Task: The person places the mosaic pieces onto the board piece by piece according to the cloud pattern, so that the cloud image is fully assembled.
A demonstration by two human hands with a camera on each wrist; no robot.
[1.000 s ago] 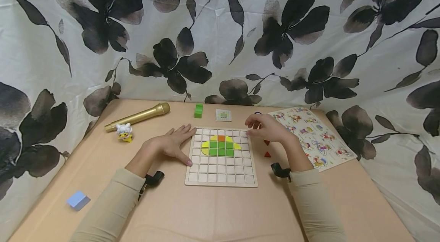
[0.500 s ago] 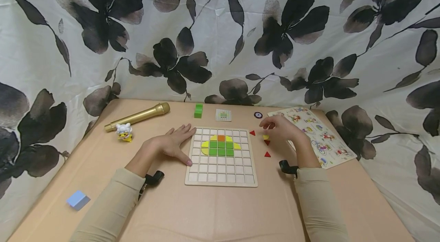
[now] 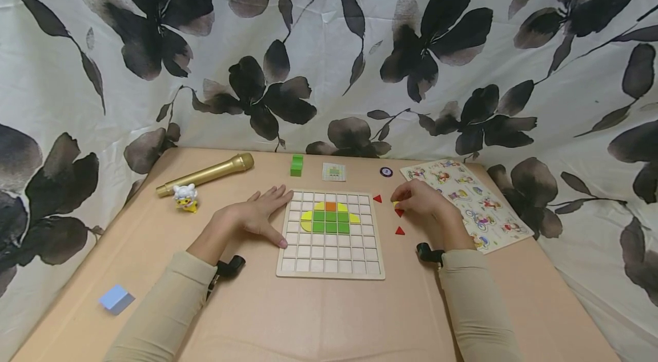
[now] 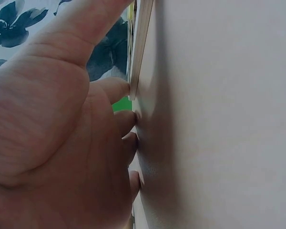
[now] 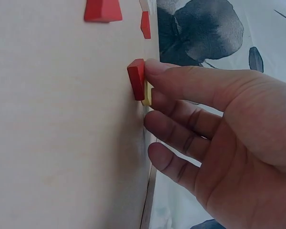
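Observation:
A pale wooden grid board [image 3: 330, 268] lies in the middle, with green, yellow and orange pieces set in its upper cells. My left hand [image 3: 259, 215] rests beside its left edge, fingers spread and thumb against the side. In the left wrist view the fingertips [image 4: 126, 123] meet the table near the board's edge. To the right of the board, my right hand [image 3: 424, 202] has thumb and index finger at a small yellow block [image 5: 148, 95], pinching it. A red triangular block [image 5: 136, 80] stands right by it. Two more red triangles [image 3: 377, 198] lie nearby.
A patterned sticker sheet [image 3: 493, 236] lies at the right. Along the back are a gold microphone [image 3: 211, 173], green blocks [image 3: 296, 166], a small picture card [image 3: 334, 172] and a dark round disc [image 3: 386, 172]. A toy figure [image 3: 186, 198] and a blue block [image 3: 117, 300] lie left.
My right hand has moved right from the board's upper right corner to the yellow block and now pinches it, uncovering a red triangle and the disc. The left hand stays still.

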